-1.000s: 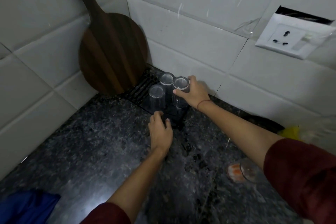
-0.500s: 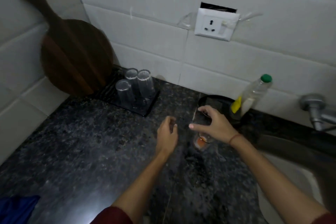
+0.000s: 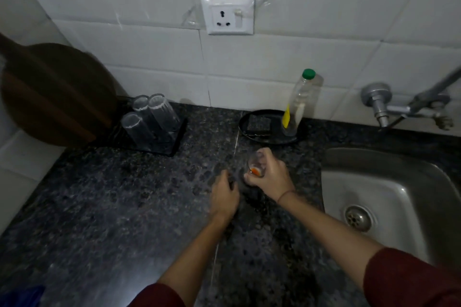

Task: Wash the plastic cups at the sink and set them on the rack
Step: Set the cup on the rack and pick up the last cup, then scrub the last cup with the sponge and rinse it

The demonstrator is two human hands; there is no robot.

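Note:
My right hand [image 3: 270, 177] grips a clear plastic cup [image 3: 255, 166] with orange residue at its bottom, on the dark granite counter [image 3: 112, 207] left of the steel sink [image 3: 389, 197]. My left hand [image 3: 224, 194] hovers just left of it with loosely curled fingers, holding nothing. Three clear cups [image 3: 149, 119] stand upside down on the black rack [image 3: 174, 142] in the back left corner.
A black dish [image 3: 269, 138] holding a scrub pad [image 3: 258, 123] and a green-capped soap bottle [image 3: 298, 104] sits behind my hands. The tap [image 3: 399, 107] juts from the wall above the sink. A round wooden board [image 3: 55, 92] leans by the rack. A socket [image 3: 228, 16] is on the wall.
My right hand left the cups on the rack, moved right across the counter and closed around the orange-stained cup. My left hand followed. The view swung right toward the sink.

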